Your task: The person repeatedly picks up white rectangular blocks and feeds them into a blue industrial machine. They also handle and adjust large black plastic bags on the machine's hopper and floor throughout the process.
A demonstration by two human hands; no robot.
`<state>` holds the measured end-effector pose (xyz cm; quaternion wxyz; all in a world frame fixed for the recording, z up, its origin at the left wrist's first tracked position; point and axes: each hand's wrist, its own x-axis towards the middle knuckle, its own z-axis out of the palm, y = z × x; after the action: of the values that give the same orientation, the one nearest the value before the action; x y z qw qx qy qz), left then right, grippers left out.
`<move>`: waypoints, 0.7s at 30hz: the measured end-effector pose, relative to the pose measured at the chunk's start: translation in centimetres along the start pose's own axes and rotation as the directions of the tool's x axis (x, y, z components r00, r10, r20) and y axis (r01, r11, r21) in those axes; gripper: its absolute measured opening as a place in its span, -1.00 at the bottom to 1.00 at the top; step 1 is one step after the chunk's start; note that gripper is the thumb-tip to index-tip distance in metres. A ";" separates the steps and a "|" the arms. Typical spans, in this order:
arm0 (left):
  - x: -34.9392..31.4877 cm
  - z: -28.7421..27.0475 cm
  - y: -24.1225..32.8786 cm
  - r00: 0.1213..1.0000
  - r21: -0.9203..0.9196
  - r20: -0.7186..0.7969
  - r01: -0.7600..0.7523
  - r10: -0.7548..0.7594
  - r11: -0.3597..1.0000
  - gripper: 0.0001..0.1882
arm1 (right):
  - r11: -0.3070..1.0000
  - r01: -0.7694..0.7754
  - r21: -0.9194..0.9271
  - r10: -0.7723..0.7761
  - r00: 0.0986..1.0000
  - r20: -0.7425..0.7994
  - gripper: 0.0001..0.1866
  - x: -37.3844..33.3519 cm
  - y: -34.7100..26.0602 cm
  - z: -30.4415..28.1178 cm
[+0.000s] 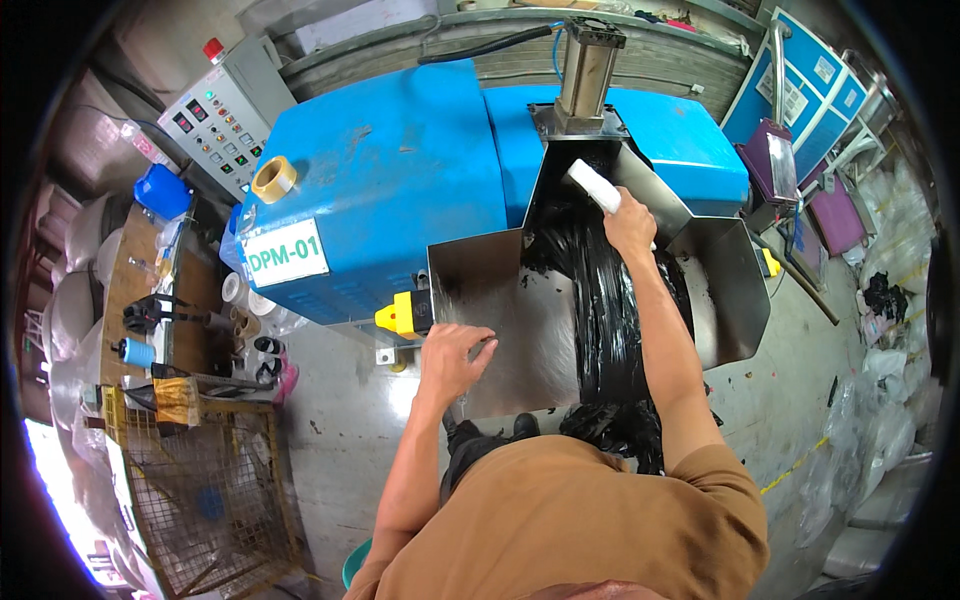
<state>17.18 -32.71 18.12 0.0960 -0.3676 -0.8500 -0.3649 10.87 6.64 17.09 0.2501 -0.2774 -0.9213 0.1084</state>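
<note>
My right hand is closed around a white rod-shaped piece, whose exact kind I cannot make out. It is held over the narrow upper end of a metal feed chute. Below it, a long bundle of glossy black plastic film runs down the chute and hangs over its near edge to the floor. My left hand is at the left rim of the wide metal tray, fingers loosely bent and thumb apart, with nothing seen in it. Beside it sits a yellow-and-black switch.
A big blue machine stands behind the chute, with a tape roll on top. A metal cylinder rises above the chute. Left are a control cabinet and a wire cage; clear plastic film is heaped right.
</note>
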 end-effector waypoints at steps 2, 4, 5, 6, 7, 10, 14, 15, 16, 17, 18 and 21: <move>0.2 -0.3 0.4 0.999 0.003 0.027 0.021 -0.021 1.000 -0.89 | 0.998 0.057 -0.016 -0.057 0.998 -0.013 -0.59 1.5 -0.6 1.6; 0.1 -0.1 0.2 1.000 -0.013 -0.011 0.023 -0.023 1.000 -0.89 | 0.993 0.116 -0.020 -0.117 0.990 -0.072 -0.58 2.3 -1.9 2.8; -0.1 -0.1 0.1 0.999 -0.021 -0.030 0.024 -0.025 0.999 -0.89 | 0.991 0.134 -0.018 -0.135 0.987 -0.083 -0.58 2.5 -2.1 3.6; 0.0 -0.1 0.1 0.999 -0.019 -0.008 0.040 -0.040 0.999 -0.89 | 0.988 0.153 -0.023 -0.155 0.983 -0.096 -0.59 2.8 -2.2 4.4; 0.0 -0.2 0.1 0.998 -0.017 0.014 0.057 -0.057 0.998 -0.90 | 0.985 0.173 -0.027 -0.175 0.979 -0.108 -0.60 3.0 -2.3 5.2; -0.2 -0.1 -0.2 0.999 -0.032 0.005 0.047 -0.047 0.998 -0.90 | 0.986 0.168 -0.010 -0.168 0.985 -0.025 -0.55 3.7 -3.3 8.2; -0.2 0.2 -0.3 1.000 -0.008 -0.012 -0.007 0.007 1.000 -0.91 | 0.999 0.032 0.030 -0.035 0.995 0.095 -0.55 6.3 -4.9 9.8; -0.4 0.0 -0.3 1.000 -0.014 -0.020 -0.003 0.003 1.000 -0.91 | 0.999 0.009 0.053 -0.014 0.995 0.098 -0.56 6.9 -5.0 10.0; -0.3 0.0 -0.3 0.999 -0.024 -0.040 -0.011 0.010 1.000 -0.91 | 0.998 0.036 0.042 -0.041 0.991 0.127 -0.57 7.3 -4.8 9.3; -0.2 0.1 -0.3 0.998 -0.037 -0.056 -0.021 0.019 0.999 -0.91 | 0.998 0.049 0.031 -0.053 0.985 0.166 -0.57 7.4 -4.0 8.1; -0.4 0.4 -0.4 0.995 -0.034 -0.095 -0.026 0.023 0.999 -0.91 | 0.997 0.078 0.022 -0.081 0.975 0.206 -0.57 7.8 -4.3 5.9; -0.1 0.2 -0.2 0.994 -0.077 -0.107 -0.025 0.017 0.997 -0.91 | 0.994 0.108 -0.019 -0.101 0.968 0.228 -0.57 8.4 -1.9 -0.5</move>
<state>17.16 -32.71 17.83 0.1306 -0.3600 -0.8247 -0.4162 4.24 9.86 21.47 0.1443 -0.2180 -0.9588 0.1114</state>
